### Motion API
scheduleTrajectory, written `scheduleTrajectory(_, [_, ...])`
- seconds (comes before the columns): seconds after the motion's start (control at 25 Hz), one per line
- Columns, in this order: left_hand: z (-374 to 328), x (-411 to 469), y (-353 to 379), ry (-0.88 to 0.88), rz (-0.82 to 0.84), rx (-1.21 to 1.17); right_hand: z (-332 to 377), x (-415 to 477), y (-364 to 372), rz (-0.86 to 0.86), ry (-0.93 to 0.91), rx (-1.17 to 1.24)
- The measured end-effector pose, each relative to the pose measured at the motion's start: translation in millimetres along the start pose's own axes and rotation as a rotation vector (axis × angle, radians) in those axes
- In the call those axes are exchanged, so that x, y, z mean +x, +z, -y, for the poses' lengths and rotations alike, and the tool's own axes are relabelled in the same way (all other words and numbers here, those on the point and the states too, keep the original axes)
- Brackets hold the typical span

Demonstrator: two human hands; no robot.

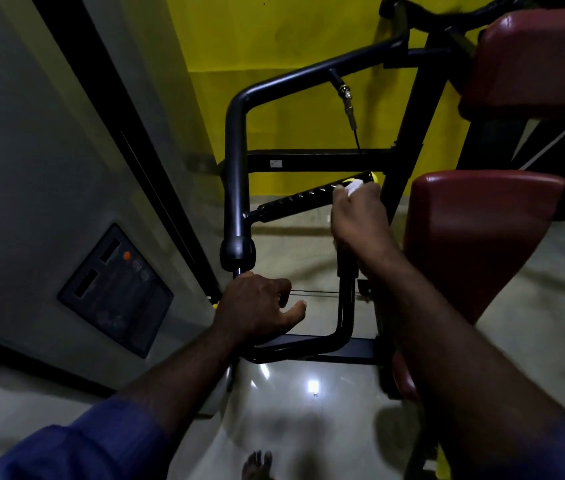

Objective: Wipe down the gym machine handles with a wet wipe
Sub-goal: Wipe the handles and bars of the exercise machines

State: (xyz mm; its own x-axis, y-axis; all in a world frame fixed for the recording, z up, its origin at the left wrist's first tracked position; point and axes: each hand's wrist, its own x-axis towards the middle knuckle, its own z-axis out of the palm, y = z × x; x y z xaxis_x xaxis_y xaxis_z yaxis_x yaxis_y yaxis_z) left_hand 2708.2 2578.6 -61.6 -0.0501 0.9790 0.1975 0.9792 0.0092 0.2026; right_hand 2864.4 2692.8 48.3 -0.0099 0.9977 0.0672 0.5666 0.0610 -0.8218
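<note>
Right hand (359, 216) closed on white wet wipe (354, 186), pressed to far end of ribbed handle (308, 199), beside yellow cap (374, 175). Left hand (257, 308) wrapped over lower handle (239, 249) — steadying, no wipe. Probably midway; lower handle likely remaining.
</note>
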Motion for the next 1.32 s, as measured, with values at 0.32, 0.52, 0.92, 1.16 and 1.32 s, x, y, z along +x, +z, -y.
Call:
scheduleTrajectory(0.32, [-4.7,-1.6,-8.0,0.019,0.040,0.032,-17.7,19.6,3.0,-0.032,-0.489,-0.318])
scheduleTrajectory(0.52, [-6.5,-3.3,-10.6,0.029,0.034,0.016,14.0,51.0,-15.8,0.280,-0.258,-0.193])
scheduleTrajectory(0.92, [-6.5,-2.3,-11.4,0.045,0.033,0.042,19.4,20.5,-3.2,0.109,-0.498,-0.903])
scheduleTrajectory(1.16, [-6.0,-2.0,-11.6,0.028,0.048,0.047,23.1,49.8,-7.4,0.220,0.059,0.163])
scheduleTrajectory(1.32, [-6.2,-0.2,-9.0,0.017,0.051,0.076,-19.2,-20.3,-6.1,0.253,0.331,0.973])
